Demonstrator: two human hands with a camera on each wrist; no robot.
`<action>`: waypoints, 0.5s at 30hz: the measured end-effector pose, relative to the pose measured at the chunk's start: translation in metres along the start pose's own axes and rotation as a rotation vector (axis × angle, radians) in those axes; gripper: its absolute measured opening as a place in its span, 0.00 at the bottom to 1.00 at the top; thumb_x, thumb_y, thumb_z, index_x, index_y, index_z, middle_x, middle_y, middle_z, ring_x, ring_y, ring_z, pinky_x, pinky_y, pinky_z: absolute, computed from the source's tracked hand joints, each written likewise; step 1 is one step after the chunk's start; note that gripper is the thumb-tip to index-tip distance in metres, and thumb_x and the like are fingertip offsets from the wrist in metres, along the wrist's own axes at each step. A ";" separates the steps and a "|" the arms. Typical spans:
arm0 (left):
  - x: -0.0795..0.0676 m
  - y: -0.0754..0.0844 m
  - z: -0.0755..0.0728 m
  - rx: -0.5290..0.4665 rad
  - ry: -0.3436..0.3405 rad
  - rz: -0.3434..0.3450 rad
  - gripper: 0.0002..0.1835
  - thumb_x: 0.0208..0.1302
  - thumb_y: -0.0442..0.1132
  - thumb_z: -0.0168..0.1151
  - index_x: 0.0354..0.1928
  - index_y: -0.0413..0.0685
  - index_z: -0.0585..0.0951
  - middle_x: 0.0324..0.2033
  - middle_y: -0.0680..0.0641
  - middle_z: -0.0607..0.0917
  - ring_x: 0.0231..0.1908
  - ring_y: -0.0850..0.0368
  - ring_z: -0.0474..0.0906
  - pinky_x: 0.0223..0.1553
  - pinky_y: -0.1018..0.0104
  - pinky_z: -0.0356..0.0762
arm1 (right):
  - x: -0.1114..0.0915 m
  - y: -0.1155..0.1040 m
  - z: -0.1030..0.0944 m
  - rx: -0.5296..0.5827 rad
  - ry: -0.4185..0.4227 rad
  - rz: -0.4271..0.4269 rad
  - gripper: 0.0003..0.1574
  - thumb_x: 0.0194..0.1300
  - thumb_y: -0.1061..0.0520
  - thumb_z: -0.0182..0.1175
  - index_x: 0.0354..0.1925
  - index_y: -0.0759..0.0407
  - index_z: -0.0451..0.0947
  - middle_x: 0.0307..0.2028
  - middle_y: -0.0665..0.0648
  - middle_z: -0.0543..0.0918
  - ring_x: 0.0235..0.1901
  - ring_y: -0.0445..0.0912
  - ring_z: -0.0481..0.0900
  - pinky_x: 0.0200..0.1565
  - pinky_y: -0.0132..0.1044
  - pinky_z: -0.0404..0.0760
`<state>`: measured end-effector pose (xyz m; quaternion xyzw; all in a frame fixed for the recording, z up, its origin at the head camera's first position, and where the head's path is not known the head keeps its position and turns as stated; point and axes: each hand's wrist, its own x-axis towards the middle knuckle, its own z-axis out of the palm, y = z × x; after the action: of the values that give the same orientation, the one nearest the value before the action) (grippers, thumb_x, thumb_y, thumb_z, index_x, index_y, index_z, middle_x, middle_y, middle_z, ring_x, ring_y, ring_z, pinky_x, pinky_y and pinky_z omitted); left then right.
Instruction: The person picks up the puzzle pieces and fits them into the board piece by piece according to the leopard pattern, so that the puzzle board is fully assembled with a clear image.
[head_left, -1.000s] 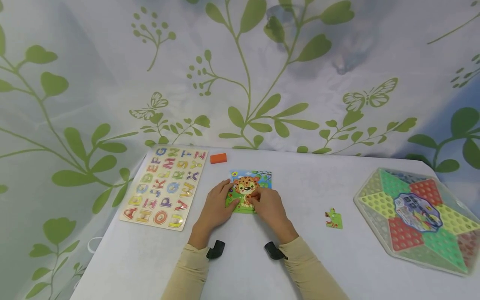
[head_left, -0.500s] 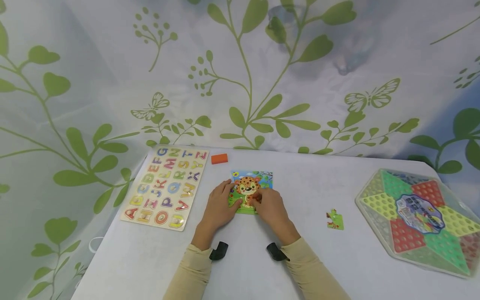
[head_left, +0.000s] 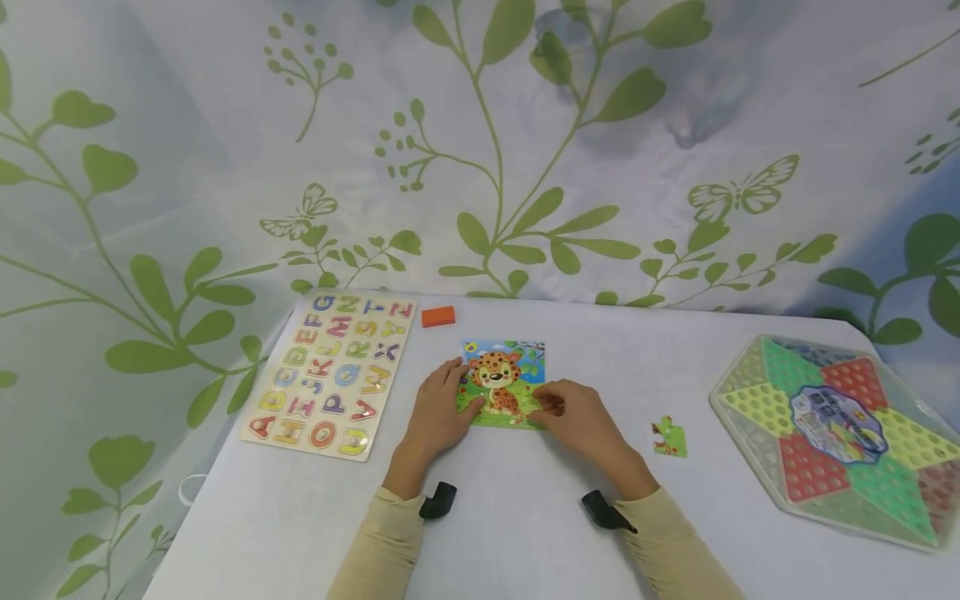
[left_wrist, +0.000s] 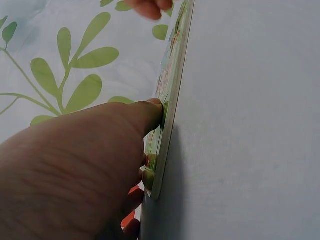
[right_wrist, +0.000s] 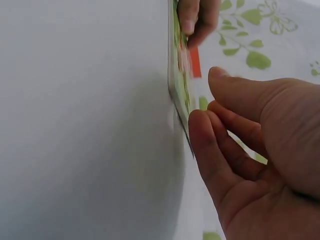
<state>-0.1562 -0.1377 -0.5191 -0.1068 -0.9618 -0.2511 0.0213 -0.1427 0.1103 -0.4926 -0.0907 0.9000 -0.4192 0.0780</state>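
Observation:
A square jigsaw puzzle (head_left: 498, 377) with a spotted leopard picture lies flat in the head view. My left hand (head_left: 441, 407) holds its left side, the thumb on the picture and the fingers along the edge; the left wrist view shows this thumb (left_wrist: 150, 111) pressing near the rim. At the puzzle's lower right corner is my right hand (head_left: 581, 417). In the right wrist view the right hand (right_wrist: 250, 145) has its thumb and index finger apart, with nothing seen between them. A loose green puzzle piece (head_left: 670, 438) lies to the right of that hand.
On the left lies a wooden alphabet board (head_left: 330, 375). An orange block (head_left: 438, 317) sits behind the puzzle. A hexagonal Chinese checkers board (head_left: 836, 437) lies on the right of the white table (head_left: 517, 533). A leaf-printed curtain (head_left: 360, 167) hangs behind.
My right hand has moved right, from the leopard's body to the puzzle's lower right corner, uncovering the body. The left hand stays in place.

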 end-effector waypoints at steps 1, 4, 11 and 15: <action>0.000 0.000 0.000 -0.003 0.000 0.000 0.33 0.69 0.52 0.65 0.70 0.45 0.72 0.73 0.41 0.69 0.74 0.42 0.63 0.76 0.43 0.59 | -0.005 0.004 -0.006 0.001 0.003 0.003 0.18 0.62 0.55 0.73 0.50 0.57 0.86 0.42 0.53 0.88 0.41 0.43 0.84 0.46 0.40 0.86; 0.000 0.000 0.000 -0.012 -0.002 -0.003 0.33 0.69 0.52 0.65 0.70 0.45 0.71 0.73 0.41 0.69 0.75 0.42 0.63 0.77 0.42 0.58 | -0.020 0.016 -0.025 -0.014 0.013 0.006 0.19 0.62 0.56 0.73 0.51 0.57 0.85 0.44 0.53 0.88 0.42 0.44 0.85 0.47 0.40 0.87; 0.001 0.001 0.001 -0.015 -0.010 -0.008 0.33 0.69 0.51 0.65 0.71 0.45 0.71 0.74 0.41 0.68 0.75 0.42 0.63 0.77 0.42 0.58 | -0.061 0.040 -0.078 -0.128 0.021 0.020 0.26 0.62 0.56 0.73 0.57 0.58 0.83 0.47 0.55 0.86 0.44 0.47 0.86 0.43 0.35 0.87; 0.001 0.000 0.001 -0.009 -0.007 -0.009 0.34 0.69 0.52 0.65 0.71 0.45 0.71 0.74 0.41 0.68 0.75 0.42 0.63 0.77 0.43 0.58 | -0.077 0.054 -0.097 -0.213 0.013 0.053 0.34 0.61 0.53 0.74 0.63 0.61 0.78 0.46 0.54 0.85 0.41 0.45 0.83 0.37 0.35 0.83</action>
<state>-0.1569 -0.1371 -0.5203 -0.1034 -0.9613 -0.2550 0.0165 -0.0943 0.2334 -0.4672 -0.0719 0.9421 -0.3194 0.0729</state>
